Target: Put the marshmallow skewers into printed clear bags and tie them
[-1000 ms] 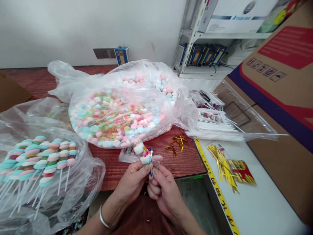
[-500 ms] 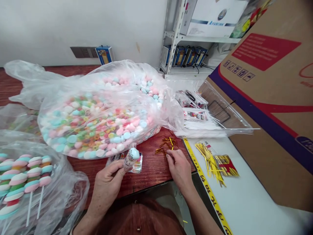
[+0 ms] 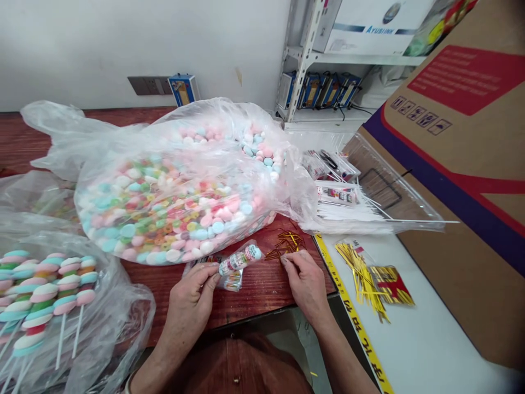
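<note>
My left hand (image 3: 192, 298) pinches one end of a marshmallow skewer (image 3: 240, 259) in a printed clear wrapper, held tilted above the red-brown table. Under it lie printed clear wrappers (image 3: 233, 280), partly covered by the skewer and my fingers. My right hand (image 3: 305, 279) is closed, thumb and fingertips together at the near edge of a small pile of gold twist ties (image 3: 290, 241). Whether a tie is between those fingertips is too small to make out. Beyond both hands rests a big clear bag of marshmallows and gummy rings (image 3: 172, 202).
Unwrapped marshmallow skewers (image 3: 45, 295) lie on plastic at left. A clear tray (image 3: 348, 219) of white sticks and wrappers stands at right, beyond more gold ties (image 3: 363, 273) and a yellow tape strip (image 3: 348, 306). A large cardboard box (image 3: 459, 180) leans in at right.
My left hand has tipped the wrapped skewer from pointing towards me to lying sideways, its tip towards the right hand. The right hand stays by the gold ties. The view has shifted slightly.
</note>
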Tool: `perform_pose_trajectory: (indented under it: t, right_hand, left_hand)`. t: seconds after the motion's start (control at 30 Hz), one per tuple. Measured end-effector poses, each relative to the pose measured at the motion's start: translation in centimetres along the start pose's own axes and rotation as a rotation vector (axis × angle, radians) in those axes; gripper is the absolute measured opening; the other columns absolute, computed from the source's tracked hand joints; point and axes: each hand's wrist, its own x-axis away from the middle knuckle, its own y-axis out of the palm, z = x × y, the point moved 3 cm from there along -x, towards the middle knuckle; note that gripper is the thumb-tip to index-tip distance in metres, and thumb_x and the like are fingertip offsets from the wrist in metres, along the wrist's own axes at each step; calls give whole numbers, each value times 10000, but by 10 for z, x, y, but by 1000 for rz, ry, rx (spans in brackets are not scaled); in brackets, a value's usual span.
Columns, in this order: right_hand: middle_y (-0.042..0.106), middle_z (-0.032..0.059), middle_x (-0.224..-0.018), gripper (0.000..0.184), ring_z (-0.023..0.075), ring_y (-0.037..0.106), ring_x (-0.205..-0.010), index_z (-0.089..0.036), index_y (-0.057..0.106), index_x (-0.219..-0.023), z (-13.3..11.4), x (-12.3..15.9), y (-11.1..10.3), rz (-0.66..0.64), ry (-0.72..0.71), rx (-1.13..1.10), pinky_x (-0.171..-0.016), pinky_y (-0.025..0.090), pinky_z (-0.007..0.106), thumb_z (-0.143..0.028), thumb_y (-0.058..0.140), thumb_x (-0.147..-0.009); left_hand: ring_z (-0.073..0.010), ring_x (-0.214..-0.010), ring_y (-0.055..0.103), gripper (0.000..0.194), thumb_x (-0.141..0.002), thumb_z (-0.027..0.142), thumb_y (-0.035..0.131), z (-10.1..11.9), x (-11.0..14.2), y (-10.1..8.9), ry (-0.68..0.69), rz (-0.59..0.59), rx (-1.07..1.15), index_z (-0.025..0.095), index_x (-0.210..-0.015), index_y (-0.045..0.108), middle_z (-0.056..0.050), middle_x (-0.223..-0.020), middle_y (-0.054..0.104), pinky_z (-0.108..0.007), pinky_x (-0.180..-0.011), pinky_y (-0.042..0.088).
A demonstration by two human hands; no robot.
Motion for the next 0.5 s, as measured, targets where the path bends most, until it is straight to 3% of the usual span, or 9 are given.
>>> perform_pose_trajectory:
  t: [0.07, 0.13, 0.23, 0.37, 0.5]
  right_hand:
    - [643, 47, -817, 199, 205, 570, -823, -210, 711, -767, -3, 0, 0, 2, 41, -143, -787, 441, 329, -369, 635, -858]
    - [583, 14, -701, 263, 161, 515, -656, -193, 715, -813, -5, 1, 1, -5, 112, -295, -613, 431, 288, -442, 641, -853]
    - [423, -55, -589, 392, 90, 299, -464, -172, 707, -913, -16, 7, 7, -40, 218, -496, -412, 269, 227, -547, 619, -844]
    - [369, -85, -547, 374, 49, 196, -434, -174, 733, -920, -41, 26, 32, -128, 370, -832, -386, 184, 195, -516, 735, -770]
    - [363, -92, -478, 323, 35, 219, -442, -175, 785, -912, -58, 39, 62, -122, 503, -1091, -407, 152, 172, -408, 842, -696]
  left_hand:
    - [-210, -904, 686, 189, -916, 256, 529, 0, 1, 1, 46, -8, -72, 199, -921, 709, -63, -954, 733, -331, -839, 545]
    - [-204, -938, 677, 191, -931, 229, 504, 0, 2, 1, 102, -7, -138, 194, -938, 691, -72, -996, 719, -325, -858, 535]
    - [-194, -914, 663, 194, -932, 182, 491, 5, 4, 4, 177, 8, -245, 194, -941, 684, -71, -988, 700, -313, -838, 525]
    - [-174, -772, 615, 265, -935, 116, 443, 19, 4, 16, 217, -15, -354, 198, -946, 695, -49, -825, 638, -286, -725, 494]
    - [-176, -730, 591, 251, -944, 130, 450, 34, 1, 29, 214, -6, -291, 183, -966, 695, -51, -769, 616, -276, -678, 461]
